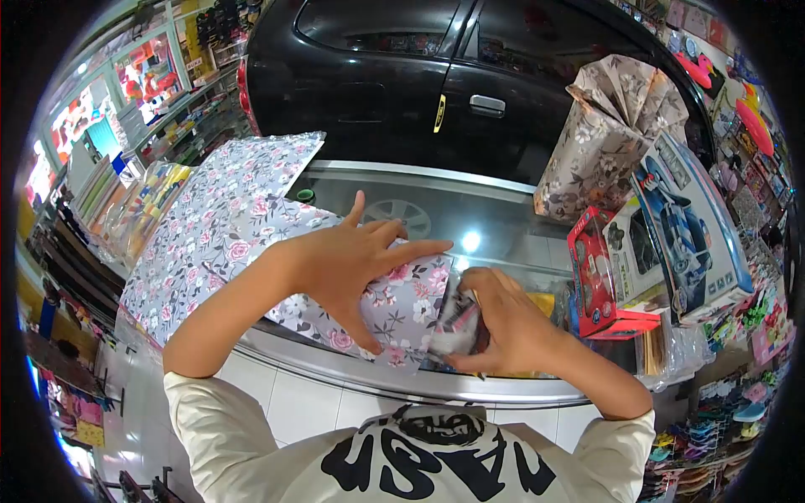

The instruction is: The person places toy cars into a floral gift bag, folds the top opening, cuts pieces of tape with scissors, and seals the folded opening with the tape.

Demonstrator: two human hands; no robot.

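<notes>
The floral wrapping paper [235, 250] lies on the glass table [520, 247], long axis running left to right; the left hand [348, 261], fingers spread wide, presses it, gripping nothing. Nearer the paper's right end, the right hand's [511, 329] fingers curl against a blurred bundle [457, 327]; grip unclear. Below it, the shirt [411, 461] shows black capitals, an S legible.

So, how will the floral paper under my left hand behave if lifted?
The floral paper is probably floppy and light, being a broad, thin sheet. It might slide or crease, though your left hand rests spread on it.
</notes>
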